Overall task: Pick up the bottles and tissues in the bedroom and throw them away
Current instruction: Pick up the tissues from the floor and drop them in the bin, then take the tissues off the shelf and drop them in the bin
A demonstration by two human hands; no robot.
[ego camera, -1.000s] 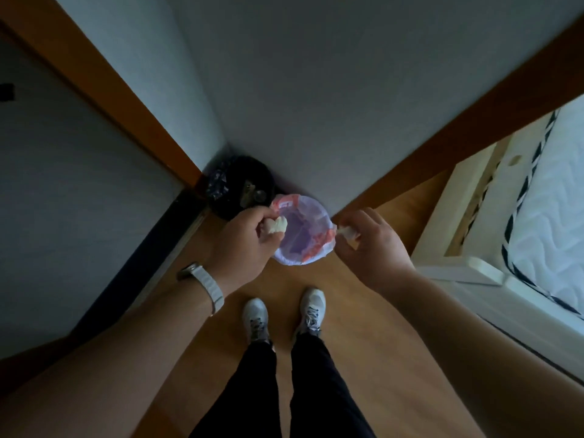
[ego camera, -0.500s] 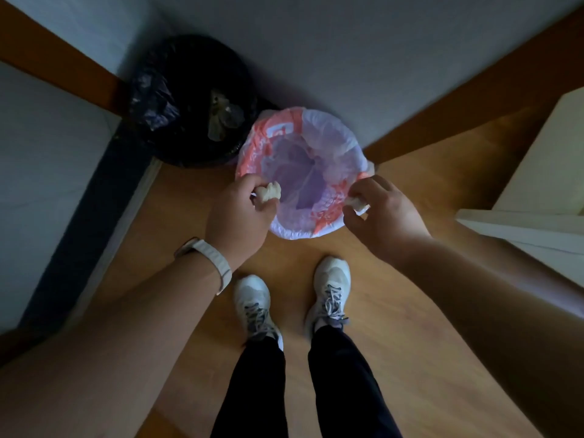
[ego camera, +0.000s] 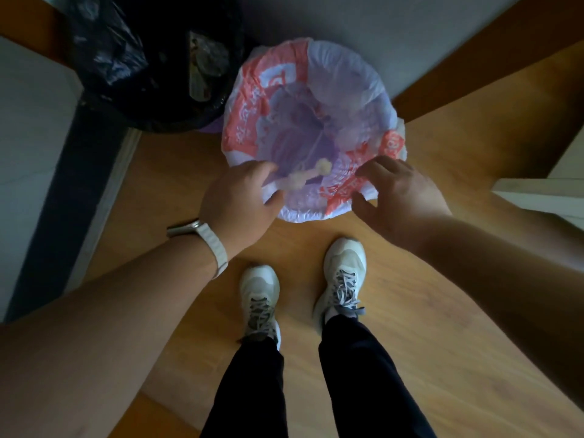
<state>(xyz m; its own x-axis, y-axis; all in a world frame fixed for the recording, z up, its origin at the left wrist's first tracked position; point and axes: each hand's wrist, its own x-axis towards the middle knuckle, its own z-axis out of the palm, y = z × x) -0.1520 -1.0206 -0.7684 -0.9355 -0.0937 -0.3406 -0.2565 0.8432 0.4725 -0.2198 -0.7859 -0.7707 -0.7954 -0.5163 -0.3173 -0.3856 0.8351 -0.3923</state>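
Two bins are set on the wooden floor (ego camera: 426, 311), with tissues over one.
A black-bagged bin (ego camera: 151, 74) is stood touching the lined bin (ego camera: 347, 74). The left hand (ego camera: 237, 203) and right hand (ego camera: 401, 191) are held at its near rim with fingers parted and nothing gripped. The blurred tissues (ego camera: 303, 180) are seen just off the left fingertips, above the bag's mouth.

The bin liner (ego camera: 347, 74) is showing lilac and white with orange-red print. The neighbouring bag (ego camera: 104, 52) is looking black, the tissue (ego camera: 297, 182) pale cream, and the shoes (ego camera: 259, 289) white with grey laces.
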